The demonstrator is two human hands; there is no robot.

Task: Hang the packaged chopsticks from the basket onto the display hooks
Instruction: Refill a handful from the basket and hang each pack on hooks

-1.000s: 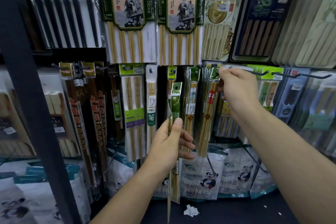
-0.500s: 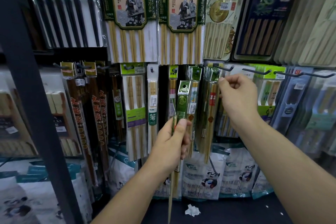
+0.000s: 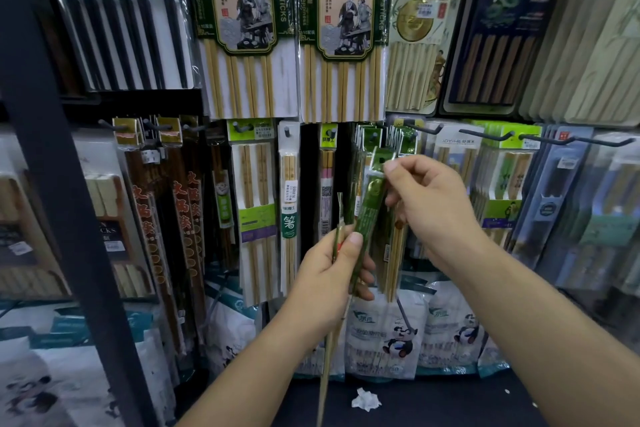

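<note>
My left hand grips a few slim green-sleeved chopstick packs at their middle, the bare sticks trailing down below my wrist. My right hand pinches the top of the front green pack, near its hang hole, and tilts it to the right. Just behind hang more green packs on a hook. Bare black hooks jut from the wall to the upper right of my right hand. The basket is out of view.
Large chopstick packs fill the upper row. Brown and pale packs hang at the left of the lower row. A dark shelf post slants down the left. Panda-printed bags stand below, and a crumpled tissue lies on the dark floor.
My right hand came down from the hook and took hold of the top of the green pack. My left hand shifted slightly right and up with the packs.
</note>
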